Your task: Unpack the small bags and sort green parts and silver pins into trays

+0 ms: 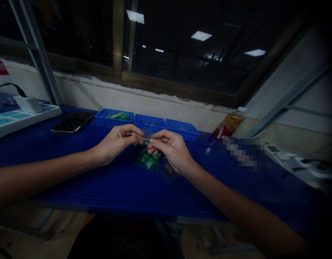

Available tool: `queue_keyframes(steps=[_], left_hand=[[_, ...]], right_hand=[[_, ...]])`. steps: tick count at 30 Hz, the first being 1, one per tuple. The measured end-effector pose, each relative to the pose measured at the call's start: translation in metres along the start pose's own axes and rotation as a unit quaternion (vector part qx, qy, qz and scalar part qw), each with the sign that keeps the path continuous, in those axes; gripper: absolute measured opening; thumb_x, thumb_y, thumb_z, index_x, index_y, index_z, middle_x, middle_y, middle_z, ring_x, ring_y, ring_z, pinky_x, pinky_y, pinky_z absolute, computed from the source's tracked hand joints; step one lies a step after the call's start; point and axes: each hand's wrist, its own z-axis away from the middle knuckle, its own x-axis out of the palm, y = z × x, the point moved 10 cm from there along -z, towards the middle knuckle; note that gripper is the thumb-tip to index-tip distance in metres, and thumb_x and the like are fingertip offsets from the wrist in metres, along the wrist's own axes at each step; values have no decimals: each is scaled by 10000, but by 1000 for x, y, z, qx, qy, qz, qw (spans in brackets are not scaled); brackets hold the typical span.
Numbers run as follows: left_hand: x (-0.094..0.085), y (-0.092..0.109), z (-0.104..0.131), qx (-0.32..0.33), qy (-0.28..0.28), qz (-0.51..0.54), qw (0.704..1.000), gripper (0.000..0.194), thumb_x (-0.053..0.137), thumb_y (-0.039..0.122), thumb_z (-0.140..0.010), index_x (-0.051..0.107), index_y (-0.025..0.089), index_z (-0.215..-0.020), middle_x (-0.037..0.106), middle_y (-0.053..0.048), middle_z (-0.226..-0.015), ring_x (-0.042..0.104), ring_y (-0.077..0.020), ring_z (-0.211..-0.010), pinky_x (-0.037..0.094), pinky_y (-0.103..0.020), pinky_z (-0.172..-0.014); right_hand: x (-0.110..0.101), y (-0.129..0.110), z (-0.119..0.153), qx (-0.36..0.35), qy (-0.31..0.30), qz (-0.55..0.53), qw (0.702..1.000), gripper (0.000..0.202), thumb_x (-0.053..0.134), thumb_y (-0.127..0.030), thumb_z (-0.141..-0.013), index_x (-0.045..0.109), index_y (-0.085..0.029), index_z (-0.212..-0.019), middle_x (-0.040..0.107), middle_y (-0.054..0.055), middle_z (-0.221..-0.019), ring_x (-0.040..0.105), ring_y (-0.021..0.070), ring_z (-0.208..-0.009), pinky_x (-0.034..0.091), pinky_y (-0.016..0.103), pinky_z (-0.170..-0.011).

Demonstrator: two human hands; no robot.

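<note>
A small metallic piece spans the gap between my two hands, above the blue table. My left hand pinches its left end between thumb and fingers. The right end is in the pinch of my right hand. Below the hands lies a clear bag with green pieces, partly covered by my right fingers. Beside it, under my right hand, rests another clear bag with small brass-coloured parts.
Three blue bins stand along the table's back edge, the left one holding green pieces. A black phone and a white power strip lie at the left. An orange and red packet is at the back right.
</note>
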Motion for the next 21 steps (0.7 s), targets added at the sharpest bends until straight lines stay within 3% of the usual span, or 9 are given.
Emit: queue_keyframes(steps=[5,10,13,17,21], left_hand=[[3,-1,1,-17,-10,45,999,102,593,113,-649,619,142,-743,608,10,-651,548,-112,-652,401,-254,-635],[7,-8,3,-52,-15,77,996,75,591,100,-657,636,131,-707,602,5,-632,524,-96,-622,387,-230,-608],[10,-12,4,-67,-35,87,993,53,597,129,-686,638,126,-720,606,-8,-671,534,-104,-657,395,-230,-620],[11,1,4,-5,-57,15,998,102,652,192,-699,631,130,-777,615,-16,-768,547,-125,-748,409,-243,-678],[11,14,3,48,-64,-51,995,123,676,197,-687,617,128,-770,612,-3,-761,550,-121,-744,414,-254,-728]], right_hand=[[4,-17,4,-110,-17,110,988,155,620,-246,-713,542,-200,-838,593,-17,-734,574,94,-625,469,251,-605],[10,-50,20,-263,15,308,914,143,636,-225,-702,561,-183,-816,591,8,-776,556,121,-708,463,265,-651],[10,-60,26,-286,39,349,892,32,588,-204,-749,584,-174,-757,606,2,-706,563,108,-655,449,240,-610],[5,-55,24,-242,48,318,915,68,567,-241,-777,589,-182,-752,629,-8,-672,582,98,-603,450,224,-567],[6,-35,15,-175,5,237,956,94,562,-269,-778,572,-197,-837,618,-23,-655,605,104,-597,482,243,-594]])
